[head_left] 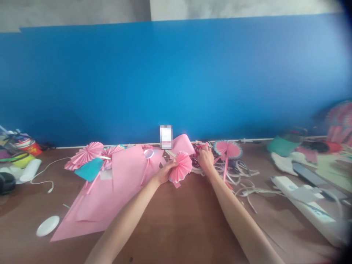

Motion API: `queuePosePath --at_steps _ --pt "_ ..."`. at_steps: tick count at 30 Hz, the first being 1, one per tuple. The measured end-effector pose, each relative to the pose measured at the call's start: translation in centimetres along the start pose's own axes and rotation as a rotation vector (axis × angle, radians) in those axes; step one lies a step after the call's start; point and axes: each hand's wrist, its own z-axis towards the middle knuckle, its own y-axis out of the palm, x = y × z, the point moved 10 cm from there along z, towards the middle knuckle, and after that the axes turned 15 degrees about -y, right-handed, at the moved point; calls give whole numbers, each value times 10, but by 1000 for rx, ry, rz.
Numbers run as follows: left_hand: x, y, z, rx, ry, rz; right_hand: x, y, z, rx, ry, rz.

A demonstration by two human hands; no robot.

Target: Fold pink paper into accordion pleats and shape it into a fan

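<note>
My left hand (165, 171) grips a pleated pink paper fan (181, 167) by its left side, above the brown table. My right hand (205, 158) reaches into a heap of paper scraps (195, 169) just right of that fan. Its fingers are bent, and whatever they touch or hold is hidden. Beyond it, another pink fan with a bluish edge (228, 149) stands on a pink stick. More pleated fans (89, 156) lie at the left beside a teal piece of paper (88, 169). Large pink paper sheets (110, 200) spread under and left of my left arm.
A phone (166, 137) leans at the back against the blue partition (165, 80). On the right are a white power strip (305, 209), a dark phone (309, 174) and tangled paper strips (244, 168). A white round lid-like disc (47, 226) and a white cable (51, 189) lie left.
</note>
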Motion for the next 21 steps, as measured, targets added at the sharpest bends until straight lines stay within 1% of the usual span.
queuePosePath --at_steps 4,8,10,13,17,21 --pt "2 3 -1 -21 18 -12 8 -1 0 15 44 14" --pt "1 4 -2 -45 12 0 11 -1 0 42 52 70" --pt "1 2 -1 -40 16 -11 10 -2 0 69 41 113" --pt "0 2 1 -70 16 -23 7 -6 6 136 11 194" --pt "0 2 4 -91 15 -41 5 -22 19 260 -31 312" --pt "1 2 4 -83 33 -69 10 -52 25 421 -42 440"
